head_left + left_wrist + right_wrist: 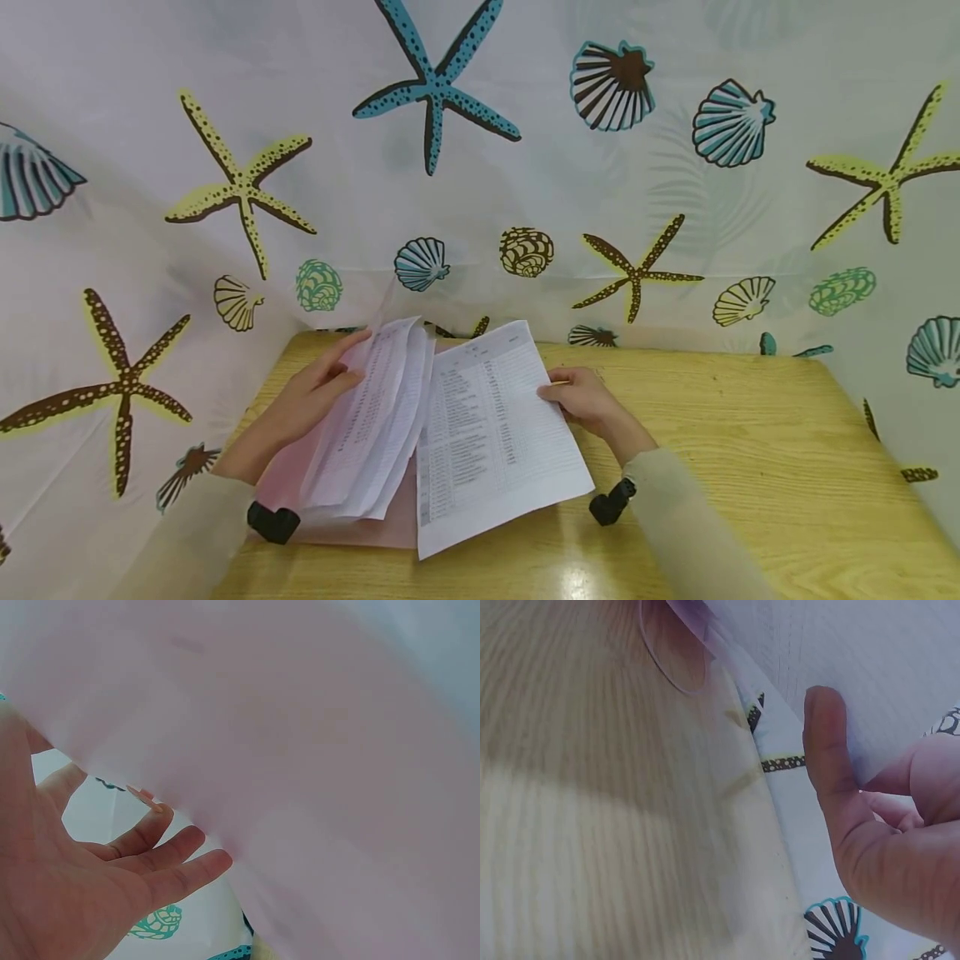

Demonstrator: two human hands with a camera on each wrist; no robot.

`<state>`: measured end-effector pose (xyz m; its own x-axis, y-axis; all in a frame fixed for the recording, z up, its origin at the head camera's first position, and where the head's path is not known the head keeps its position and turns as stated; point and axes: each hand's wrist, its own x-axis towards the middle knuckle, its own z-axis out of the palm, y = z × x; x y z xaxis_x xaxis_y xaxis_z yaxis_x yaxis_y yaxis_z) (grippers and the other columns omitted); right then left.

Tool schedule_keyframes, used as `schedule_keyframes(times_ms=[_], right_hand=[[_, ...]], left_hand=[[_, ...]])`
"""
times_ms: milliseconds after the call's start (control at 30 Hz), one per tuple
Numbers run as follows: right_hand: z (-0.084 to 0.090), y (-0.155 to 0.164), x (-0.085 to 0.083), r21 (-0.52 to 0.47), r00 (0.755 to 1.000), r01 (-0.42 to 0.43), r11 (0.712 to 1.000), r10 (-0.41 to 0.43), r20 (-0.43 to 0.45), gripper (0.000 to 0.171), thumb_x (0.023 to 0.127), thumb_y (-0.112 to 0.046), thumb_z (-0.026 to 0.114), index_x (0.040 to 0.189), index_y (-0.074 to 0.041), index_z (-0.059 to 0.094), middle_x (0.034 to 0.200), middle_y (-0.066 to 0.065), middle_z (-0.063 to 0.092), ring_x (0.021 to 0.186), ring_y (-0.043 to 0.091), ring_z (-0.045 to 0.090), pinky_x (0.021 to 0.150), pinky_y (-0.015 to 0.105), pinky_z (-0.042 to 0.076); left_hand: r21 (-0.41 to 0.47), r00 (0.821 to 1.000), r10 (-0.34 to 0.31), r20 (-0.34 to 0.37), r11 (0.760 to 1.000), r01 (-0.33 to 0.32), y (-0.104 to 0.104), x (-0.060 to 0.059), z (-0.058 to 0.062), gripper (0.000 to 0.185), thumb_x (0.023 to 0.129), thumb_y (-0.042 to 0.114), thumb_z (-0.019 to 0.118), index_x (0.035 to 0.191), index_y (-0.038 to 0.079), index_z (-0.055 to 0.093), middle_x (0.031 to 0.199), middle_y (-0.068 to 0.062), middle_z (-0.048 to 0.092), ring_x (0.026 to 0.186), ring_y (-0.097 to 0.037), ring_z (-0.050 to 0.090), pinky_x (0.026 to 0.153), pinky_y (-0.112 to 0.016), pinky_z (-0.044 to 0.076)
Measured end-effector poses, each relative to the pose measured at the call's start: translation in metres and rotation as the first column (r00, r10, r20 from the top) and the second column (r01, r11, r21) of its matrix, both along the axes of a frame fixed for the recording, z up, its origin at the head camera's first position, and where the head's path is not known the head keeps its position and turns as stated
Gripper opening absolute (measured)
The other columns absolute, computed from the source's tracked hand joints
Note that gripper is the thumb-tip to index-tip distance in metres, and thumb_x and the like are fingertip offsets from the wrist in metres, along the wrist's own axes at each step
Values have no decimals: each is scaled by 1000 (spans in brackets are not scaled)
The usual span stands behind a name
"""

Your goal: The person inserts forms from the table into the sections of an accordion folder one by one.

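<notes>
A pink folder [360,535] lies spread on the wooden table, with several printed sheets [367,400] leaning up on its left side. At the upper left edge, my left hand [318,392] holds the raised pink cover and the sheets against it; in the left wrist view its fingers [187,874] lie along the cover's outer side. My right hand [588,400] pinches the right edge of a printed sheet [487,433], which is tilted up off the table. The right wrist view shows the thumb [826,727] on this paper [855,660].
The wooden table [750,450] extends to the right of the folder. White cloth [480,200] printed with starfish and shells hangs behind and along both sides. A black wrist camera [273,522] sits on the left wrist, another [612,502] on the right.
</notes>
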<state>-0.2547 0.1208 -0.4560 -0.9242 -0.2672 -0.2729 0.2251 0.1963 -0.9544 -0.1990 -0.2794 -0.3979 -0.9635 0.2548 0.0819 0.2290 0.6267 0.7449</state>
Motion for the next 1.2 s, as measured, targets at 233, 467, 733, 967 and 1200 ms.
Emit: schedule_keyframes(times_ms=[233,467,733,967,1200], right_hand=[[-7,-9,1,-63,998,49,997,-47,29,38,103,-3,60,137,14,58,99,12,75,74,11,70,63,24,57],[-11,-21,4,-100,997,69,993,-64,53,36,103,-3,60,135,13,60,96,11,75,74,12,71,65,25,59],[-11,-31,8,-100,996,74,992,-69,51,34,103,-4,60,134,11,61,102,15,76,77,12,72,68,27,59],[-13,-40,9,-95,996,89,992,-86,39,35,103,-4,61,135,10,62,107,19,77,78,13,73,67,27,59],[-14,-46,7,-95,980,198,976,-197,24,39,102,-4,61,139,10,60,114,23,74,80,13,70,65,24,57]], left_hand=[[10,1000,-8,-6,1000,8,0,1,-2,61,112,28,50,168,29,27,154,-19,46,114,-33,53,96,-44,47],[18,1000,-8,-9,1000,8,0,2,-1,61,112,26,51,168,28,28,149,-19,48,111,-32,53,93,-42,48],[12,1000,-6,-5,1000,6,1,0,0,62,111,23,51,168,24,27,144,-20,49,110,-30,52,88,-40,47],[7,1000,-1,-3,1000,1,0,1,1,61,112,24,50,168,25,27,147,-20,49,111,-31,52,89,-40,47],[5,1000,-5,-8,1000,5,0,1,1,60,112,28,49,168,29,27,158,-18,43,115,-33,53,96,-44,47]])
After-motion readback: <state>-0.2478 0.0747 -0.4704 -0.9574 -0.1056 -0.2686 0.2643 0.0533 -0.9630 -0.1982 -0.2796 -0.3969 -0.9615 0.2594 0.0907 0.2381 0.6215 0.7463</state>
